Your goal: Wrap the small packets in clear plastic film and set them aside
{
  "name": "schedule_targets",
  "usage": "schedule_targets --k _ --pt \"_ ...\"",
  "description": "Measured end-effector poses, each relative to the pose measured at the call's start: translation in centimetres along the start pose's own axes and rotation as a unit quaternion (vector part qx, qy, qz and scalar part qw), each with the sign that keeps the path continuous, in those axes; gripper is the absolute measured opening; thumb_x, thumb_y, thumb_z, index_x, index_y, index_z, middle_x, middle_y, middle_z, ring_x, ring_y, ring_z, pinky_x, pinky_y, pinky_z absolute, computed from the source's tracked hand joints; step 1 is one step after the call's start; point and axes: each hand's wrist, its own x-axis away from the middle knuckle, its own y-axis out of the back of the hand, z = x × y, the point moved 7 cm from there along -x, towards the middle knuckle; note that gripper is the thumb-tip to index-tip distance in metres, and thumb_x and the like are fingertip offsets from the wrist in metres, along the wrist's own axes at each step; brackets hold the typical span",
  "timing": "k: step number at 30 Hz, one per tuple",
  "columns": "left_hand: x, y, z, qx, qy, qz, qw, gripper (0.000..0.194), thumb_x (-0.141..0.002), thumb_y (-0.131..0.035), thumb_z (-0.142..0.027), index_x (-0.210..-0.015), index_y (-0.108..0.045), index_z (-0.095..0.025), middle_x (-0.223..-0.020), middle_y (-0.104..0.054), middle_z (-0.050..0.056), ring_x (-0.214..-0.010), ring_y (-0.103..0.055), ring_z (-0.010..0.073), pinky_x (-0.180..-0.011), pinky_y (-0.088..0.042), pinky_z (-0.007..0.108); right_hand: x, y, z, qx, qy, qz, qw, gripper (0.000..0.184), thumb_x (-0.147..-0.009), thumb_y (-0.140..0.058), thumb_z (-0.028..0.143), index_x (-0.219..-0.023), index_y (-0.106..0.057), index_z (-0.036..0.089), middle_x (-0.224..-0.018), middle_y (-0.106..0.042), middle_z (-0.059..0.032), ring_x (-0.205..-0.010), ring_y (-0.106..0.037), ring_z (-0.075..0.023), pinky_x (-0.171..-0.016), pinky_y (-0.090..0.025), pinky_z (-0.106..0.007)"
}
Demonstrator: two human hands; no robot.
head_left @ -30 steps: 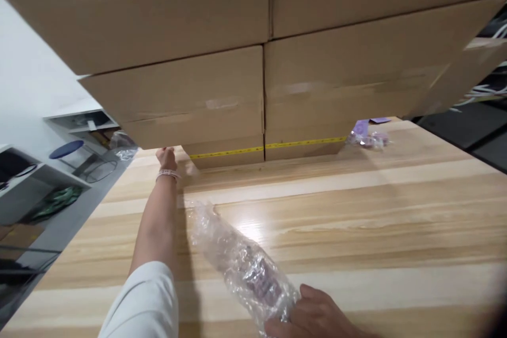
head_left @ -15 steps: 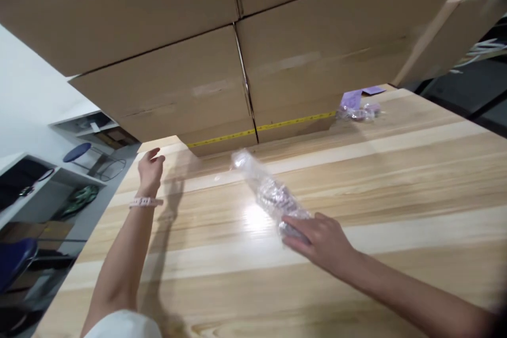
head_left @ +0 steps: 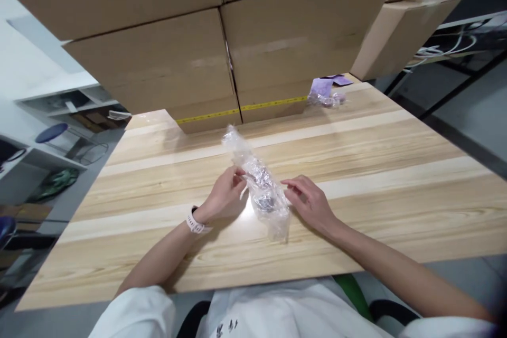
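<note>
A long bundle in crinkled clear plastic wrapping [head_left: 257, 179] lies slantwise on the wooden table [head_left: 396, 169]. Something dark inside shows near its lower part, but the wrapping blurs what it is. My left hand [head_left: 225, 190], with a pale watch band at the wrist, is at the bundle's left side, its thumb and fingers pinched on the plastic's edge. On the other side is my right hand [head_left: 311, 203], fingers stretched and apart, the fingertips at or just beside the wrapping.
Stacked cardboard boxes [head_left: 166, 63] wall off the table's back. A yellow measuring tape [head_left: 273, 103] runs along their base. Purple paper [head_left: 320, 87] and crumpled clear plastic [head_left: 332, 99] lie at the back right. A blue stool [head_left: 51, 133] stands left.
My left hand has come from the table's far left to the bundle. My right hand has let go of the bundle's near end, which now lies on the table. The view has tilted down.
</note>
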Motion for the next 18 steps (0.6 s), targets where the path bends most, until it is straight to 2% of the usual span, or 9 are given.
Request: schedule_targets --k 3,5,7,10,12,15,18 --pt "-0.5 0.8 1.8 0.134 0.061 -0.064 0.987 0.038 -0.083 -0.071 -0.020 -0.117 -0.053 -0.022 -0.101 -0.064 0.005 -0.078 -0.064 0.0147 -0.071 -0.052 0.029 -1.4 -1.1 -0.6 -0.048 -0.040 0.053 0.997 0.026 -0.097 -0.059 0.041 -0.115 -0.068 0.024 -0.116 -0.067 -0.0089 -0.102 -0.065 -0.0230 -0.090 -0.053 -0.039" --pt "-1.1 1.3 2.4 0.212 0.103 -0.106 0.966 0.050 -0.080 -0.075 -0.016 -0.122 -0.049 -0.024 -0.112 -0.061 0.007 -0.083 -0.067 0.0142 -0.075 -0.055 0.031 -2.4 -2.6 -0.5 -0.053 -0.033 0.094 0.994 0.034 -0.091 -0.066 0.039 -0.122 -0.065 0.024 -0.127 -0.064 -0.0100 -0.116 -0.061 -0.0261 -0.098 -0.051 -0.043" --pt "-2.0 1.4 2.3 0.251 0.142 -0.122 0.950 0.058 -0.077 -0.077 -0.012 -0.125 -0.046 -0.023 -0.103 -0.064 0.005 -0.075 -0.067 0.0133 -0.071 -0.056 0.030 -3.0 -3.8 -0.5 -0.046 -0.018 0.115 0.992 0.042 -0.084 -0.073 0.034 -0.124 -0.065 0.024 -0.134 -0.062 -0.0105 -0.126 -0.056 -0.0292 -0.105 -0.047 -0.048" --pt "-3.7 1.3 0.9 0.254 0.162 -0.087 0.950 0.056 -0.075 -0.075 -0.008 -0.122 -0.046 -0.016 -0.073 -0.063 -0.002 -0.055 -0.060 0.0111 -0.059 -0.051 0.026 -3.5 -4.6 -1.1 -0.059 -0.017 0.114 0.992 0.045 -0.078 -0.076 0.029 -0.122 -0.067 0.025 -0.136 -0.060 -0.0105 -0.130 -0.055 -0.0302 -0.109 -0.045 -0.050" --pt "-4.7 1.1 -0.4 0.249 0.147 -0.059 0.955 0.050 -0.076 -0.072 -0.005 -0.119 -0.048 -0.014 -0.063 -0.061 -0.004 -0.050 -0.057 0.0102 -0.055 -0.047 0.023 -3.5 -4.6 -1.8 -0.091 -0.036 0.109 0.989 0.043 -0.079 -0.076 0.030 -0.121 -0.068 0.025 -0.135 -0.061 -0.0102 -0.127 -0.057 -0.0290 -0.106 -0.047 -0.048" --pt "-6.0 0.0 -2.8 0.280 0.106 -0.023 0.954 0.048 -0.077 -0.072 -0.006 -0.119 -0.049 -0.013 -0.062 -0.063 -0.004 -0.052 -0.059 0.0109 -0.058 -0.049 0.024 -3.7 -4.2 -3.1 -0.180 -0.105 0.101 0.973 0.041 -0.084 -0.073 0.038 -0.123 -0.068 0.025 -0.130 -0.065 -0.0097 -0.118 -0.063 -0.0258 -0.100 -0.052 -0.044" --pt "-7.0 -2.6 -4.9 0.342 0.062 0.041 0.937 0.057 -0.077 -0.078 -0.013 -0.126 -0.049 -0.013 -0.082 -0.072 0.004 -0.070 -0.070 0.0153 -0.080 -0.056 0.034 -4.1 -3.5 -4.5 -0.311 -0.206 0.076 0.925 0.043 -0.091 -0.064 0.053 -0.121 -0.067 0.022 -0.121 -0.072 -0.0102 -0.108 -0.068 -0.0233 -0.097 -0.056 -0.042"
